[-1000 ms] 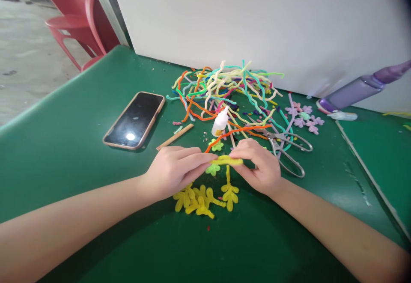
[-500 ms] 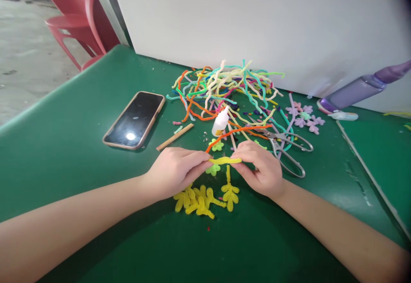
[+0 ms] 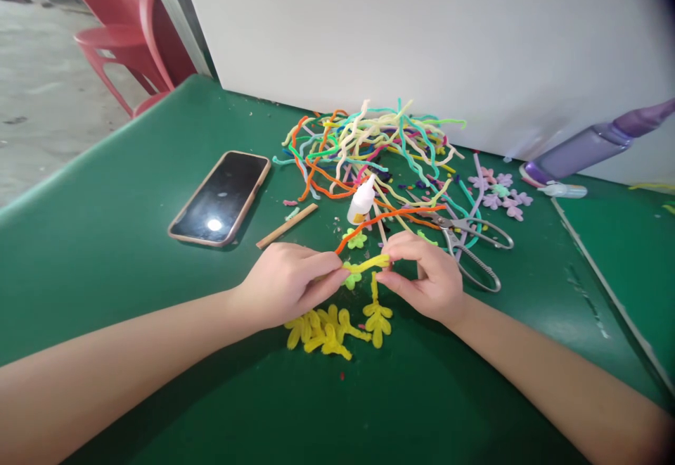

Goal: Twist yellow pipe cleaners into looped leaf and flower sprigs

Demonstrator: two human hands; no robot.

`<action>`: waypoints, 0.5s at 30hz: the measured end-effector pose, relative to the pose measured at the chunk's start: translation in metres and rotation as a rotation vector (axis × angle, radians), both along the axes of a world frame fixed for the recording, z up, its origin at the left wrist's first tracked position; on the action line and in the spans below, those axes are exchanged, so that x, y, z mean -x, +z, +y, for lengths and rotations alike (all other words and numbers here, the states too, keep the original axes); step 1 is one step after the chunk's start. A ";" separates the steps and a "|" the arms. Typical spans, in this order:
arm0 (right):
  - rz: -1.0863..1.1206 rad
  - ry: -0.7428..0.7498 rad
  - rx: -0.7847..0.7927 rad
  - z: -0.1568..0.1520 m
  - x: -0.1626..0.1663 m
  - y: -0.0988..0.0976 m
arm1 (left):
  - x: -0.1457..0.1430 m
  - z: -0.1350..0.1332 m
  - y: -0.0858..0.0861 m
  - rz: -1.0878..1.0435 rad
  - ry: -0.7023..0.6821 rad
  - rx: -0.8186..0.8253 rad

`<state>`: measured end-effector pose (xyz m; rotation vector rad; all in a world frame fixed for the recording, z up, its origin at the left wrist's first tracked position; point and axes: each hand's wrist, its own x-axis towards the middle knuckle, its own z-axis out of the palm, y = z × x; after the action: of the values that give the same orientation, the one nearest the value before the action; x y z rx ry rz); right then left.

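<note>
my left hand (image 3: 295, 275) pinches one end of a short yellow fuzzy strip (image 3: 365, 266) between thumb and fingers. my right hand (image 3: 425, 275) is curled narrow at the other end; i cannot tell whether those fingertips grip it. the strip lies above the counter (image 3: 121, 169), spanning the space between my hands. i judge it light, soft outside and bendable, not slippery or fragile, best taken at both ends. just below it are a yellow sprig (image 3: 378, 323) and a clump of yellow sprigs (image 3: 331, 340). beyond my hands stands a white bottle (image 3: 361, 205), its label too small to read; i can make out no writing elsewhere. a phone (image 3: 221, 194) lies towards the counter's left edge, scissors (image 3: 477, 226) lie on my right, and a heap of coloured stems (image 3: 369, 138) spreads along the far edge, with a purple bottle (image 3: 583, 148) farther right.
</note>
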<state>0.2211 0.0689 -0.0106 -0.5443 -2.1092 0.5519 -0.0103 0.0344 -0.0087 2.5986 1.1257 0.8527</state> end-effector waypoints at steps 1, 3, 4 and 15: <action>0.000 -0.006 0.011 0.000 0.000 0.000 | 0.000 0.000 -0.001 -0.008 -0.003 0.000; -0.014 -0.015 0.034 0.000 0.000 0.000 | 0.001 -0.001 -0.003 -0.025 -0.012 -0.001; -0.028 -0.014 0.047 0.000 0.000 0.001 | 0.001 -0.001 -0.003 -0.033 -0.020 0.000; -0.076 0.145 -0.055 0.004 0.001 0.003 | -0.001 -0.001 0.000 0.008 -0.089 0.023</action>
<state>0.2205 0.0731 -0.0079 -0.3884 -2.2412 0.5602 -0.0094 0.0333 -0.0087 2.6143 1.0076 0.8063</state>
